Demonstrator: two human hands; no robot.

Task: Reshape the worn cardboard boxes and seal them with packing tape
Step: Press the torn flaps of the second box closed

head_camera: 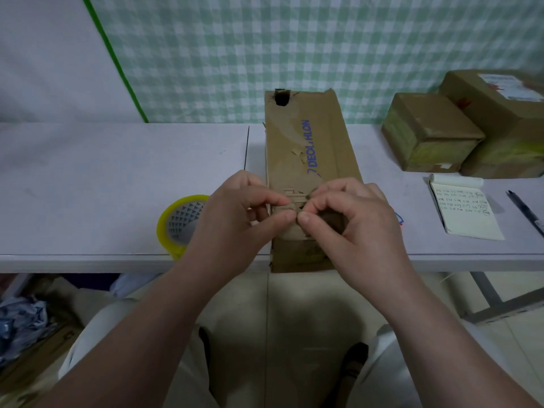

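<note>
The long cardboard box (309, 154) lies lengthwise on the table (117, 178), near end past the edge; I'd press its torn top patch (291, 193) flat before using the tape roll (184, 223) at its left. The left hand (235, 222) and right hand (356, 222) meet over that patch, each pinching thumb to forefinger on a scrap (296, 212) too small to identify

We count three cardboard boxes (306, 148) (426, 134) (506, 119), one roll of packing tape (182, 226), one notepad (465, 214) and one pen (525, 212), plus our two hands (235, 214) (363, 220).
</note>
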